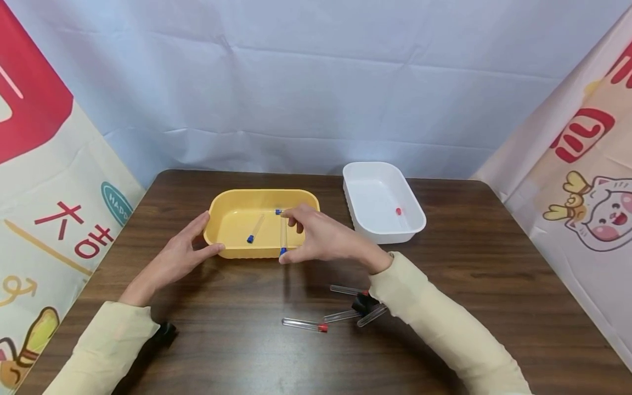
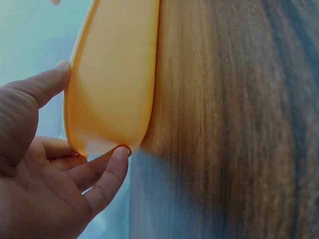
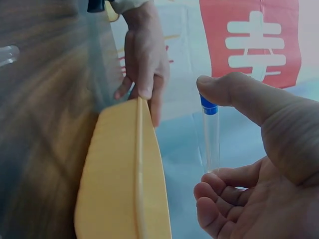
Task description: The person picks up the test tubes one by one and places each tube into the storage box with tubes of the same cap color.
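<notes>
My left hand [image 1: 182, 252] holds the left end of the yellow tray [image 1: 227, 252], its thumb at the near rim and its fingers around the end wall. Above the tray's right part, my right hand [image 1: 321, 236] pinches a blue-capped test tube [image 3: 212, 137] lengthwise, thumb on the cap and fingertips at the rounded end. Inside the tray lies another blue-capped tube [image 1: 255, 229]. A further blue cap [image 1: 278, 212] shows beside the right fingers; the rest of it is hidden.
A white tray [image 1: 351, 203] stands at the back right, with a red cap [image 1: 398, 211] inside. Several clear test tubes lie on the wooden table [image 1: 222, 340], including a red-capped tube [image 1: 303, 325]; the right sleeve and a black wrist device [image 1: 364, 303] partly cover others.
</notes>
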{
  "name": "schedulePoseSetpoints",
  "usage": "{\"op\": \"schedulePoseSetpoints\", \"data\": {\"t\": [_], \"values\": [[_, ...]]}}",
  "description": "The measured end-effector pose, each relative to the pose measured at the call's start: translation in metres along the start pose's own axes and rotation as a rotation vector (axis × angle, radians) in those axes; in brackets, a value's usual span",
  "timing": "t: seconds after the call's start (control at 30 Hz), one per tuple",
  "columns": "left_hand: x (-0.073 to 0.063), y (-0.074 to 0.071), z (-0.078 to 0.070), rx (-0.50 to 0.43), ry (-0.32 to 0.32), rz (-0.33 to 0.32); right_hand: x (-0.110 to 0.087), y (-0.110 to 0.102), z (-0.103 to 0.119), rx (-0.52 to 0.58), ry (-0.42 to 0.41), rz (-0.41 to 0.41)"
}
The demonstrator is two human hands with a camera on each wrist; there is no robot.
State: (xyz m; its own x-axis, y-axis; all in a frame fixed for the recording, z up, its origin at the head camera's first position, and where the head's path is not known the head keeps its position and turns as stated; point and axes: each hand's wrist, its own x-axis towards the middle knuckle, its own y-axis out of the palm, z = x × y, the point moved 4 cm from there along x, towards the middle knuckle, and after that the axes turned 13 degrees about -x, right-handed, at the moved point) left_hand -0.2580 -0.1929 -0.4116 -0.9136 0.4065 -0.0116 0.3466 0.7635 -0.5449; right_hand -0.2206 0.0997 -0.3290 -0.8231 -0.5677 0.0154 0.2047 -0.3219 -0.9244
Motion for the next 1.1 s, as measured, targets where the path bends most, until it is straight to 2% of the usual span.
{"op": "schedulePoseSetpoints", "data": {"t": [0.2,0.43,0.7,0.9,1.1], "values": [[0.001,0.001,0.001,0.004,-0.003,0.0,0.019,-0.005,-0.009,0.009,0.032,-0.002],[-0.001,0.001,0.0,0.001,-0.007,0.001,0.043,-0.001,-0.013,0.011,-0.025,-0.036],[-0.001,0.001,-0.002,0.001,0.003,-0.009,0.069,0.005,-0.017,-0.065,0.063,0.032],[0.0,0.001,-0.003,0.005,0.0,-0.009,0.086,0.014,-0.021,-0.062,0.124,0.087],[0.0,0.0,-0.003,0.008,-0.009,-0.005,0.1,0.026,-0.019,-0.049,0.125,0.101]]}}
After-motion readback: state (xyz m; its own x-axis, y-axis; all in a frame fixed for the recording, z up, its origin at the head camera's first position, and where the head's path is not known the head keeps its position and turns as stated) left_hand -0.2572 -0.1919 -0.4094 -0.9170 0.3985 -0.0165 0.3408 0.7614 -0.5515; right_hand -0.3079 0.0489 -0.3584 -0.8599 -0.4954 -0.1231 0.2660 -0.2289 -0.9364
